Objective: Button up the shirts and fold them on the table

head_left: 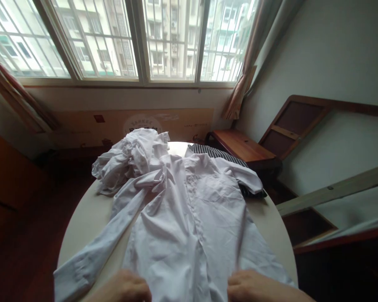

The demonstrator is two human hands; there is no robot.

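A white long-sleeved shirt (189, 218) lies spread front-up on a round pale table (88, 214), collar toward the window. My left hand (126, 287) and my right hand (252, 286) rest at the shirt's near hem at the bottom of the view, knuckles up, fingers curled down onto the cloth. Whether they pinch the hem is hidden. One sleeve (97, 251) runs down to the left table edge.
A crumpled white garment (129, 159) is piled at the table's far left. A dark striped garment (220, 157) lies under the shirt's right shoulder. A wooden bench (242, 147) and leaning wooden frames (302, 121) stand to the right. A barred window spans the back wall.
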